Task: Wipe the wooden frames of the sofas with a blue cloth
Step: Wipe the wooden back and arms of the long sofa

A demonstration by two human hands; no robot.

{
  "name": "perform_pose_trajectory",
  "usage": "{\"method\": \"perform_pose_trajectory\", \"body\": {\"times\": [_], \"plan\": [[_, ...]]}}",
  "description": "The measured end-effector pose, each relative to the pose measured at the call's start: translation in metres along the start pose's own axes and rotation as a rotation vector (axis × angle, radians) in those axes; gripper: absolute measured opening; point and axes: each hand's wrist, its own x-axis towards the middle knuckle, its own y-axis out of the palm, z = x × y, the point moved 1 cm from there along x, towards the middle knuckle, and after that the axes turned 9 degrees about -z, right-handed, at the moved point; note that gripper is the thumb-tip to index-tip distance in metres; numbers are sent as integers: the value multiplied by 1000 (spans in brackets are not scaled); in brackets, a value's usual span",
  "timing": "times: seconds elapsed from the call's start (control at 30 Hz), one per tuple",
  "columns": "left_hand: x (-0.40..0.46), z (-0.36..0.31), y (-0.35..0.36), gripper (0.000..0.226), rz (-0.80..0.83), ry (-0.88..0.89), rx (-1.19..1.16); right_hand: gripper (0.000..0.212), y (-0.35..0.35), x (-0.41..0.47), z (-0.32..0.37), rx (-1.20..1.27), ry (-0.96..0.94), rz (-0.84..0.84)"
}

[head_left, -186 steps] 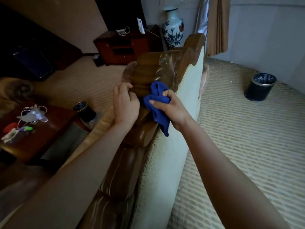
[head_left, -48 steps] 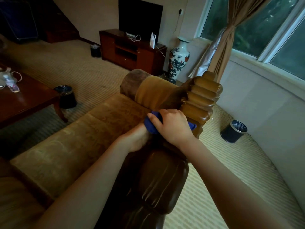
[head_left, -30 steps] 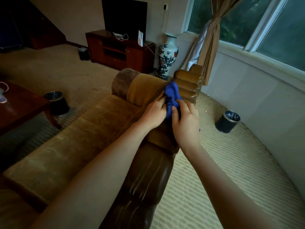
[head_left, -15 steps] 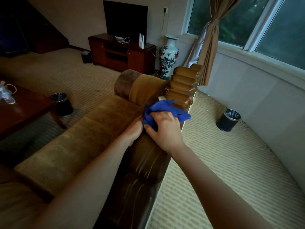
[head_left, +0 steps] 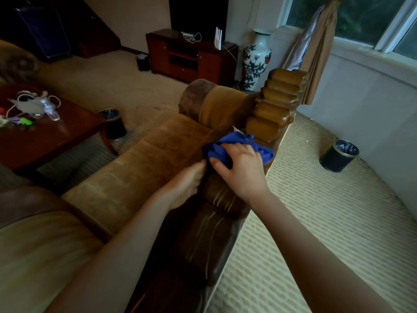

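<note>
The blue cloth [head_left: 237, 147] lies bunched on top of the sofa's carved wooden frame [head_left: 216, 222], just below the stepped, ribbed end of the rail [head_left: 274, 107]. The right hand [head_left: 242, 170] is on top of it, fingers curled over the folds and thumb tucked under the near edge, so the cloth is gripped and pressed down against the wood. The left hand [head_left: 188, 184] lies along the inner side of the frame, where the wood meets the brown upholstered backrest [head_left: 144, 168]; its fingertips reach up to the lower edge of the cloth, but whether they pinch the fabric or only touch it cannot be told, since the right hand and the frame hide them. Beyond the cloth a rolled armrest cushion [head_left: 209, 101] sits at the sofa's far end. To the left a dark wooden coffee table [head_left: 52, 134] carries a tangle of cords and small items, with a black waste bin [head_left: 115, 124] beside its corner. A second black bin [head_left: 339, 155] stands on the striped carpet [head_left: 316, 218] to the right. Further back are a TV cabinet [head_left: 189, 57], a floral porcelain vase [head_left: 256, 61], and a tied curtain [head_left: 316, 46] by the window.
</note>
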Motion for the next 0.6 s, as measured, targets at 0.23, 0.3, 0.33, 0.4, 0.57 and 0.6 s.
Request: {"method": "perform_pose_trajectory", "body": {"times": [0.23, 0.3, 0.33, 0.4, 0.57, 0.6], "plan": [[19, -58, 35, 63, 174, 198, 22, 51, 1, 40, -38, -122, 38, -45], [25, -69, 41, 64, 172, 182, 70, 52, 1, 52, -47, -154, 27, 29], [27, -73, 45, 65, 182, 165, 98, 52, 1, 57, -48, -152, 22, 46], [30, -71, 45, 64, 204, 131, 98, 50, 3, 63, -48, -135, 18, 53], [24, -46, 31, 73, 200, 47, 87, 48, -3, 63, -44, -118, -18, 109], [20, -43, 27, 74, 208, 25, 89, 48, -4, 60, -42, -112, -40, 128]]}}
